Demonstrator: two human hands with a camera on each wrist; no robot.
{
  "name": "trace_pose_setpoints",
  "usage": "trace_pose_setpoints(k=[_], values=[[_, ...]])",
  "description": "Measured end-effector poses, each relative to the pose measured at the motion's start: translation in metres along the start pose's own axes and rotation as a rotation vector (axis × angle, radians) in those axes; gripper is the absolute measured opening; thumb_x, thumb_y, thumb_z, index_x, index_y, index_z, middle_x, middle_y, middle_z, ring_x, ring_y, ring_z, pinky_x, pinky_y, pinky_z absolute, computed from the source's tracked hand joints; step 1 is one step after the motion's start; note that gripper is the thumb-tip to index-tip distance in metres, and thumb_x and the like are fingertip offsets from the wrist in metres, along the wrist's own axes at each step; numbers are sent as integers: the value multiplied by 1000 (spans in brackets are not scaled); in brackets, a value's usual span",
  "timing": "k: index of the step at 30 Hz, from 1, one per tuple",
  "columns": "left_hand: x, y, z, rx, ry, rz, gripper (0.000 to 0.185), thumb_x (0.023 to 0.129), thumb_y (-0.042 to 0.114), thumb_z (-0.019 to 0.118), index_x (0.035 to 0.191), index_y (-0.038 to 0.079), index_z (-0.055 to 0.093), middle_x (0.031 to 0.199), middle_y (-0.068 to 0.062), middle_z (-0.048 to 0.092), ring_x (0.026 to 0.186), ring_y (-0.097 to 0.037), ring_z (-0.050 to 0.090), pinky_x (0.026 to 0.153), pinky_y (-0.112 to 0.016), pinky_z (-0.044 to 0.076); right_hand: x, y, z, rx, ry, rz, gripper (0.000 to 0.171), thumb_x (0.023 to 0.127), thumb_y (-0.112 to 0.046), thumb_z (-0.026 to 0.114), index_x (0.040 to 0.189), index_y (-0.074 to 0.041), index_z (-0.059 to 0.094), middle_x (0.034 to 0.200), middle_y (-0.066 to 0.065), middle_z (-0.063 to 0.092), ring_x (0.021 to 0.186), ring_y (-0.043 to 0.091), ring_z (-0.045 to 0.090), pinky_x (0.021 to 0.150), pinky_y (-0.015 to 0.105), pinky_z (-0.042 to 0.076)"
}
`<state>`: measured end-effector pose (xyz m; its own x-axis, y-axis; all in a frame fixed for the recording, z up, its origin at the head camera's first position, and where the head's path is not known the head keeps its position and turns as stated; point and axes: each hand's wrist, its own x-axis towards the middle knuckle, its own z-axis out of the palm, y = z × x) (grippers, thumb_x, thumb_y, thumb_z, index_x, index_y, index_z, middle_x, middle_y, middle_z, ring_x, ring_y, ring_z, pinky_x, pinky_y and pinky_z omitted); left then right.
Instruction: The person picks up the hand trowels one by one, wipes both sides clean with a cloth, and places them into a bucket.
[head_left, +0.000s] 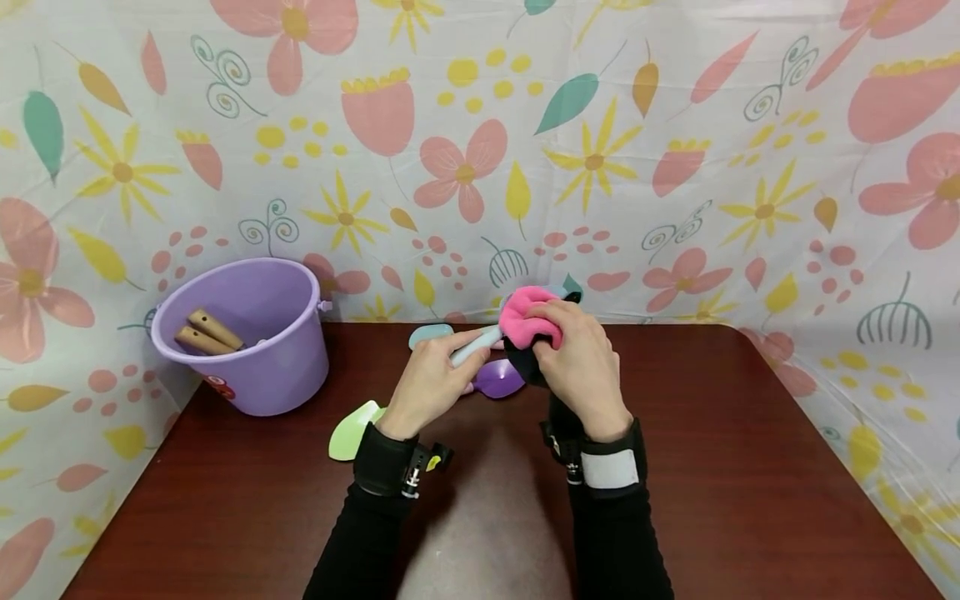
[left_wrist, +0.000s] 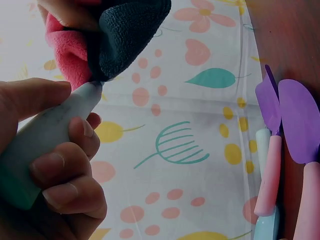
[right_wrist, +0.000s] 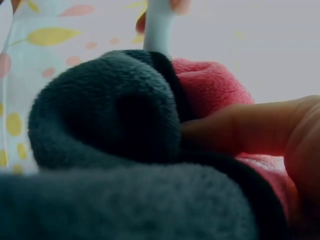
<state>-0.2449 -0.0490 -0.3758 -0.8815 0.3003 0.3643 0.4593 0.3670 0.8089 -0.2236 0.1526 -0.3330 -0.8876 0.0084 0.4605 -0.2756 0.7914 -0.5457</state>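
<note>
Head view: the left hand (head_left: 429, 385) is curled round the pale handle of a utensil (head_left: 474, 346), held above the dark red worktop (head_left: 750, 467). The right hand (head_left: 581, 367) clamps a pink-and-dark cloth (head_left: 525, 321) over the far end of that utensil. The two hands sit just beside each other, joined through the utensil. A purple bucket (head_left: 251, 333) stands on the worktop, well to the left of the hands; two wooden handles (head_left: 206, 332) lean inside it against its left wall. Nearer the hands lie a purple spatula (head_left: 498, 379) directly beneath them, a light blue utensil (head_left: 430, 335) just behind the left hand, and a green spatula (head_left: 354, 431) beside the left wrist.

Left wrist view: the fingers (left_wrist: 65, 170) and thumb wrap the pale utensil handle (left_wrist: 50, 135). The handle's tip meets the cloth (left_wrist: 117, 37), pink on one face and dark on the other. To the right of the hand, purple-bladed spatulas with pink handles (left_wrist: 292, 125) lie on the worktop.

Right wrist view: the cloth (right_wrist: 130, 150) fills the frame, pinched by the thumb (right_wrist: 260, 130). The pale handle (right_wrist: 159, 27) emerges above the cloth.
</note>
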Motion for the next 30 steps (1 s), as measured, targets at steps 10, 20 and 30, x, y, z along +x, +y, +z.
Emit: trace_pose_setpoints(k=[10,20,30], values=[[0,-2,2,21,7,38,31,96,28,64,125,17,68,88,0,63,55,-7,63,55,-27,53,3,13,-5,36,162,-15,39,78,-1,59,110,-19,73,120,-2,64,107,31,59,73,54,48],[0,0,1,42,14,12,30,96,28,63,123,16,68,74,1,60,56,-6,64,56,-27,53,3,12,-5,60,168,-56,40,78,1,60,112,-15,73,122,1,63,110,31,57,79,52,48],[0,-2,3,101,18,41,31,96,27,63,122,13,68,80,3,63,58,-9,60,53,-26,47,1,6,-3,27,29,-72,36,82,-4,61,113,-18,71,126,5,60,109,34,54,75,52,48]])
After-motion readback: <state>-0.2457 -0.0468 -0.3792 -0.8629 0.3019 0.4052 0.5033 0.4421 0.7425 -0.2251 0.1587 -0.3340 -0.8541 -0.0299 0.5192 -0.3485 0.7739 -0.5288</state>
